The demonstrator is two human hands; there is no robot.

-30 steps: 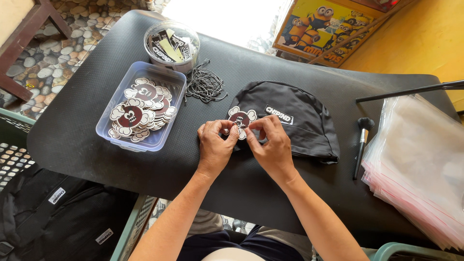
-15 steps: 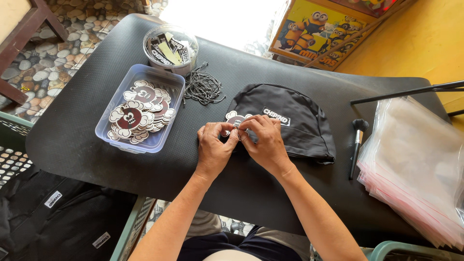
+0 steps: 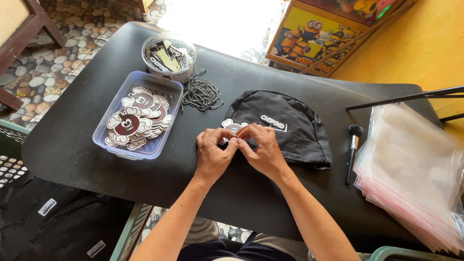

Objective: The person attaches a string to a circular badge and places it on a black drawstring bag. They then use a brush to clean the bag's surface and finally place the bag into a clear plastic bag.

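Observation:
My left hand (image 3: 214, 153) and my right hand (image 3: 260, 148) meet at the middle of the black table (image 3: 77, 145), fingertips pinched together on a flower-shaped card tag (image 3: 232, 126) at the near left edge of a black cloth bag (image 3: 285, 126). Only the tag's top shows above my fingers; what passes between my fingertips is hidden. A heap of thin black string loops (image 3: 200, 93) lies just beyond the tag.
A clear rectangular tub (image 3: 111, 140) of flower-shaped tags sits at the left, a round clear tub (image 3: 169, 54) of small labels behind it. A black brush (image 3: 353, 150) and a stack of clear plastic bags (image 3: 415, 169) lie at the right. Black bags fill a crate (image 3: 43, 222) lower left.
Both hands stay pinched at the tag by the bag, with only small finger movement. The view has shifted slightly.

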